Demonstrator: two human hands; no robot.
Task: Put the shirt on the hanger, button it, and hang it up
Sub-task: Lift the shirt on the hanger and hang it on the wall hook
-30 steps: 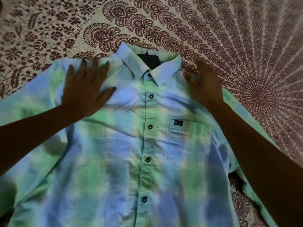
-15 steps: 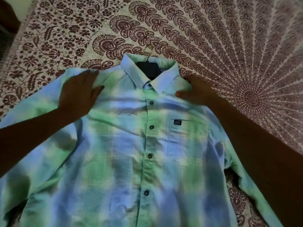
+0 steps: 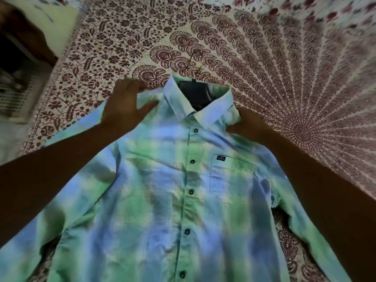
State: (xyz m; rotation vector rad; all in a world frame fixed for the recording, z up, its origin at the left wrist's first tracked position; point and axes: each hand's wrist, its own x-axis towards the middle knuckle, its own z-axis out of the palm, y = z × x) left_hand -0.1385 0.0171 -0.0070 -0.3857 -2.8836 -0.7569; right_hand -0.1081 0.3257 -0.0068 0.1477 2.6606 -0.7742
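Observation:
A blue and green plaid shirt lies face up on the bed, its front closed with several dark buttons down the placket. A hanger sits inside it: the dark neck part shows in the open collar and the thin metal hook pokes out above. My left hand grips the shirt's left shoulder by the collar, fingers curled over the top edge. My right hand pinches the right shoulder just beside the collar. Both sleeves spread out under my forearms.
A cream bedsheet with a maroon paisley and fan pattern covers the bed. Its left edge drops off to a dark floor area with blurred furniture. A floral cloth lies at the far top right.
Both hands went from lying flat on the chest to closing on the shoulders next to the collar. The shirt has shifted lower in view as my head tilted up.

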